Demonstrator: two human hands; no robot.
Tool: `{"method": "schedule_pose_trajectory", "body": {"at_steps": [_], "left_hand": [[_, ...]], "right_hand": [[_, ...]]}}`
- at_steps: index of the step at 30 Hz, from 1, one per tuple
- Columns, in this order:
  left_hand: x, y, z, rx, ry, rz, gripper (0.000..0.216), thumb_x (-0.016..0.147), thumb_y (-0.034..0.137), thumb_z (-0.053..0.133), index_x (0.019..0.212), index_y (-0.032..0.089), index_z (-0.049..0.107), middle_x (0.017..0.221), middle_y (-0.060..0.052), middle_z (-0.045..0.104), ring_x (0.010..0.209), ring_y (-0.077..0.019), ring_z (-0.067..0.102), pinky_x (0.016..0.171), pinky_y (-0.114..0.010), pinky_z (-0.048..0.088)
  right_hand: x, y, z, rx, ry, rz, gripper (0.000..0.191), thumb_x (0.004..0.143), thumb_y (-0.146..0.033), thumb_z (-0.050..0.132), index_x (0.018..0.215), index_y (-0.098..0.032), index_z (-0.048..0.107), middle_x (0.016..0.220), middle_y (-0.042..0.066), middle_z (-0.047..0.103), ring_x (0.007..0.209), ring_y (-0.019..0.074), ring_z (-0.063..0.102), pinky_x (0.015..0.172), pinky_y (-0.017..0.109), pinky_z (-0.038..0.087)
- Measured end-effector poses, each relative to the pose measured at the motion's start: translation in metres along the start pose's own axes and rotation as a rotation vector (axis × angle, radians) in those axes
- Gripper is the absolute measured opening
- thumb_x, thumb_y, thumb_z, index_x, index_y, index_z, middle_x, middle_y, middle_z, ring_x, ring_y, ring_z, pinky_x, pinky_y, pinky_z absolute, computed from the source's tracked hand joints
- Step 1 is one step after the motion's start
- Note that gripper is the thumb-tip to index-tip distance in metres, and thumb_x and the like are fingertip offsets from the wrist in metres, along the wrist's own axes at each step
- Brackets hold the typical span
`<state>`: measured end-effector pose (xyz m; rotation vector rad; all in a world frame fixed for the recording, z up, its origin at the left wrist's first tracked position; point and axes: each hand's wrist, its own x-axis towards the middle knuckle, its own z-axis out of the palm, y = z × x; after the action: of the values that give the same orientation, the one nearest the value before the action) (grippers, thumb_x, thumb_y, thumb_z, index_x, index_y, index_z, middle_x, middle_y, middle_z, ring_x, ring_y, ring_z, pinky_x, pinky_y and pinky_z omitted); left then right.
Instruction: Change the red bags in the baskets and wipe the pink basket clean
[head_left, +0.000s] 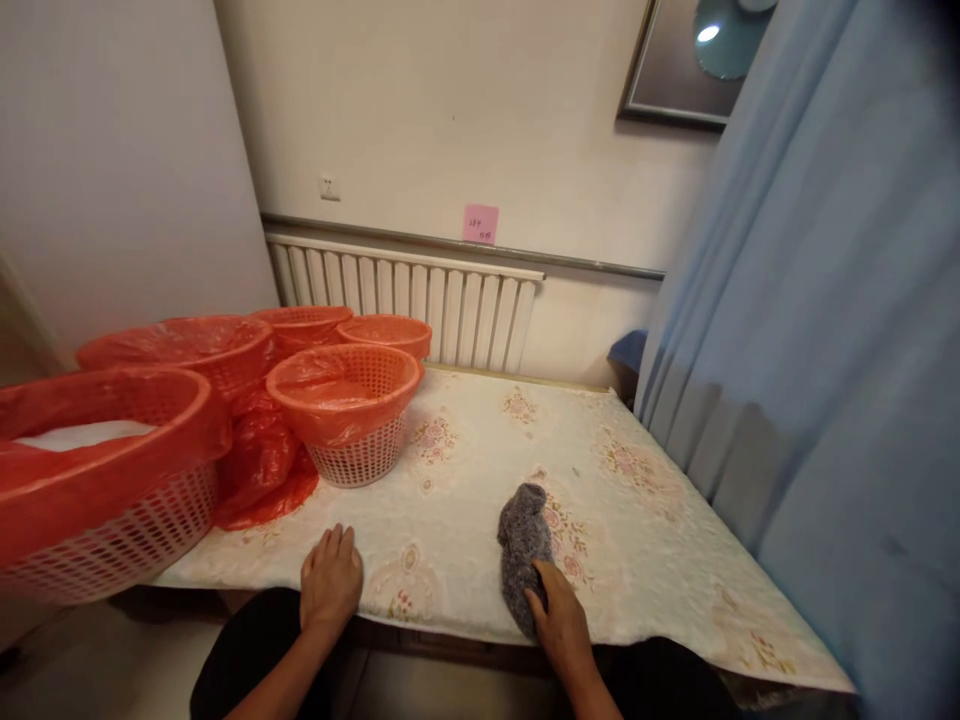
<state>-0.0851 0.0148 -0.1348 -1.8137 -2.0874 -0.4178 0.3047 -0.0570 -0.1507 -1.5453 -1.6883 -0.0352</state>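
Note:
A grey sock (521, 545) lies lengthwise on the flowered tablecloth (600, 480) near the table's front edge. My right hand (559, 620) rests on the sock's near end, fingers laid over the fabric and pressing it. My left hand (330, 580) lies flat on the cloth to the left, fingers together and stretched out, holding nothing. The nearest basket (346, 410), orange with a red plastic liner, stands beyond my left hand.
Several orange baskets with red liners crowd the table's left side, the largest (97, 480) at the front left corner. A white radiator (420, 300) runs along the back wall. A blue curtain (825, 350) hangs along the right.

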Motion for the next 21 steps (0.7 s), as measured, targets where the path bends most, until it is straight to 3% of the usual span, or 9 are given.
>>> {"method": "schedule_pose_trajectory", "body": {"at_steps": [9,21], "left_hand": [[-0.014,0.008,-0.005,-0.042,0.048,0.029,0.044,0.090,0.017,0.036,0.126,0.010,0.060,0.136,-0.014,0.058,0.128,-0.0247,0.049,0.108,-0.038,0.032],[-0.035,0.011,0.005,-0.176,0.073,0.122,0.046,0.089,0.018,0.036,0.127,0.008,0.059,0.137,-0.016,0.056,0.131,-0.0277,0.046,0.112,-0.042,0.029]], "right_hand": [[-0.002,-0.002,-0.001,0.008,0.021,0.007,0.036,0.087,-0.028,0.047,0.117,-0.017,0.064,0.116,0.012,0.068,0.108,0.0258,0.064,0.095,0.045,0.053],[-0.006,-0.007,-0.004,0.025,0.009,0.036,0.035,0.087,-0.025,0.046,0.116,-0.018,0.064,0.116,0.011,0.068,0.108,0.0245,0.064,0.097,0.044,0.051]]}}
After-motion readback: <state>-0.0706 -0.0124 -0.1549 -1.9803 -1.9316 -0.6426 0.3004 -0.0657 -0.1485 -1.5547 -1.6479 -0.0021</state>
